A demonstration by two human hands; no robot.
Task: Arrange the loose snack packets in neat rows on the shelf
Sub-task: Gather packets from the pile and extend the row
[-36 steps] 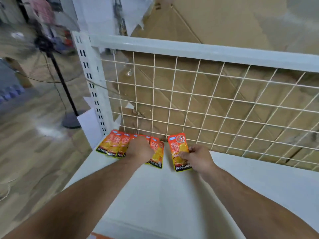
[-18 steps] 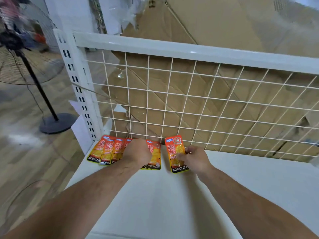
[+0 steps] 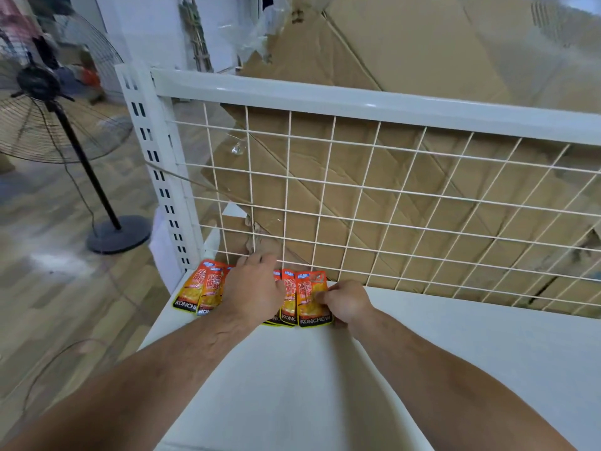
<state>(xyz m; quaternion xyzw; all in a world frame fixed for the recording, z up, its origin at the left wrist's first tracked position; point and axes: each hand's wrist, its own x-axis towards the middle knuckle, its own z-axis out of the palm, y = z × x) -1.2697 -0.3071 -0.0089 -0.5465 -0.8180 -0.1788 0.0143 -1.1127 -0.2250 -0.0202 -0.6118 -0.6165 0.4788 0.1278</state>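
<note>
A moment ago the last packet sat off to the right with a strip of bare white between it and the others; now that gap is gone. The right hand has slid it over so its left edge meets, or just laps, its neighbour, and its top lines up with the rest. From where I stand that looks like the row being closed up, with this packet about home and only a release left to do.

The right hand pinches the packet's right edge, thumb on the face and fingers curled under. The left hand lies flat across the middle of the row of packets, fingers fairly straight and reaching to the wire grid, pressing the packets down, not gripping them.

The packets are orange and yellow sachets with a black band and white lettering along the bottom, lying face up and overlapping like shingles. They sit in the back left corner of the white shelf, tops against the foot of the grid, beside the slotted post. How many lie under the left hand I cannot tell.

Flattened cardboard leans behind the grid, and a standing fan is on the floor to the left
</note>
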